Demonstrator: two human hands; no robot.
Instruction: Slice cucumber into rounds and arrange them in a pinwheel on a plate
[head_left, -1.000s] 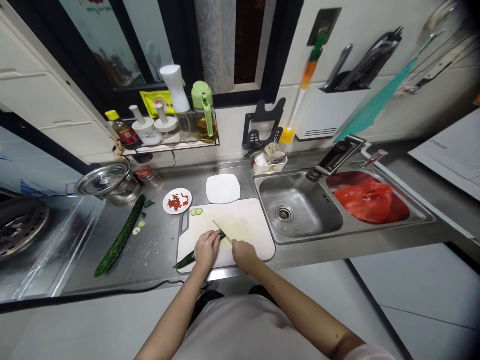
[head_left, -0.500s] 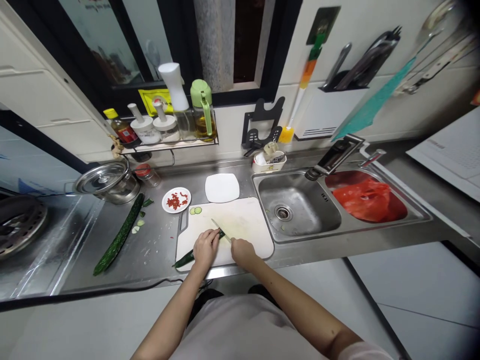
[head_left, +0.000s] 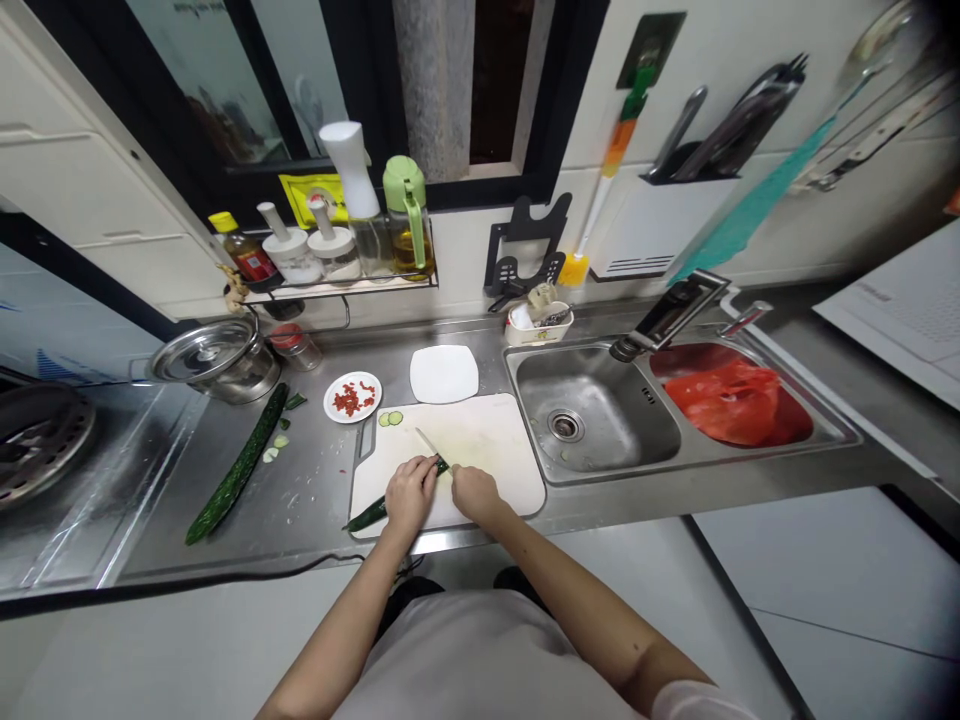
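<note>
A dark green cucumber [head_left: 367,515] lies slantwise on the white cutting board [head_left: 502,440]. My left hand [head_left: 409,497] is closed over its middle, pressing it to the board. In my right hand [head_left: 475,494] is the handle of a knife [head_left: 426,440], whose blade points up and to the left across the cucumber's right end. My fingers hide the handle. Two pale cucumber slices [head_left: 391,419] rest near the board's upper left corner.
Left of the board lie another long cucumber [head_left: 238,470] and several green scraps [head_left: 274,448]. Behind it stand a white plate of red pieces [head_left: 373,408] and a square white plate [head_left: 444,374]. The steel sink [head_left: 600,440] is at the right, with a red plastic bag [head_left: 724,400] in its second basin.
My right hand and the knife have shifted slightly left and up along the cucumber. My left hand stays in its grip.
</note>
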